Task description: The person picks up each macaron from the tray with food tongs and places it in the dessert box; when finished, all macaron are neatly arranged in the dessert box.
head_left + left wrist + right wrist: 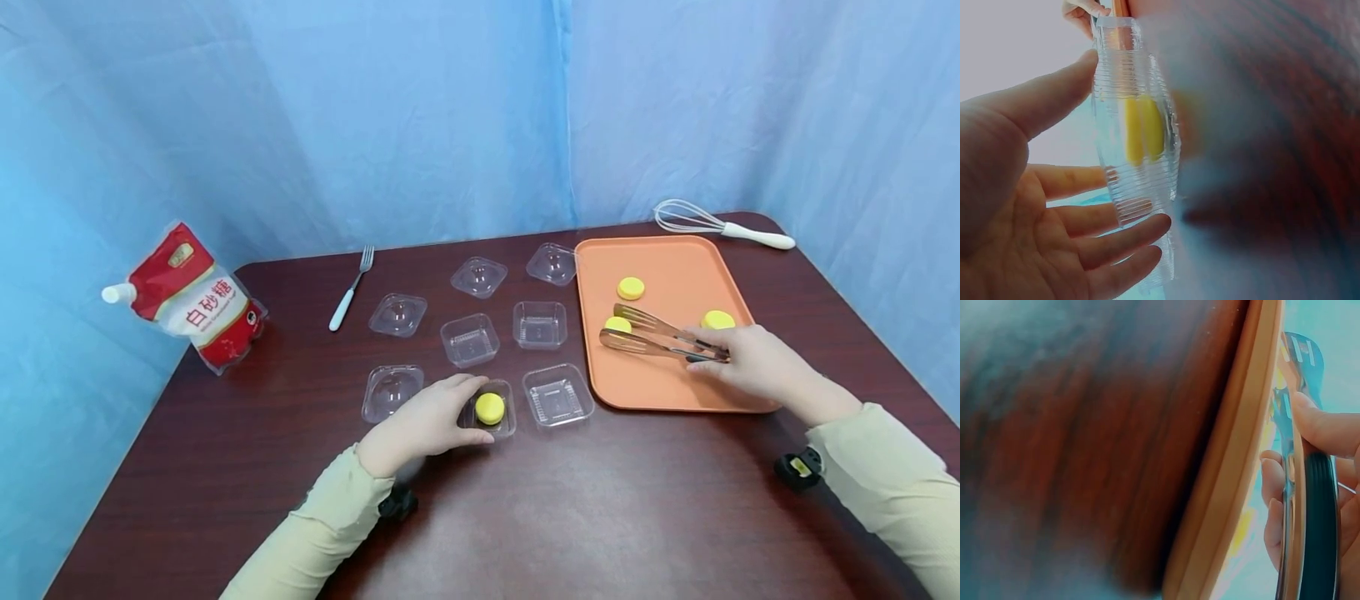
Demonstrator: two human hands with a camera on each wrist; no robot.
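Note:
My left hand point(427, 421) is at a small clear plastic box point(1141, 75), thumb on one side and fingers on the other. Inside that box lies a round yellow macaron-like piece point(490, 409). Over the orange tray point(660, 258), my right hand point(753, 362) grips metal serving tongs point(1319, 512) with dark handles and slotted ends. Their two arms stand apart, with another yellow piece point(618, 324) between the tips in the head view. Two more yellow pieces point(631, 288) lie on the tray, one far and one close to the right hand.
Three other clear boxes point(540, 326) stand around the left hand's box. Several clear domed lids point(398, 315) lie behind and left of them. A fork point(352, 287), a red and white sugar pouch point(202, 300) and a whisk point(723, 225) sit farther out, before a blue curtain point(420, 125).

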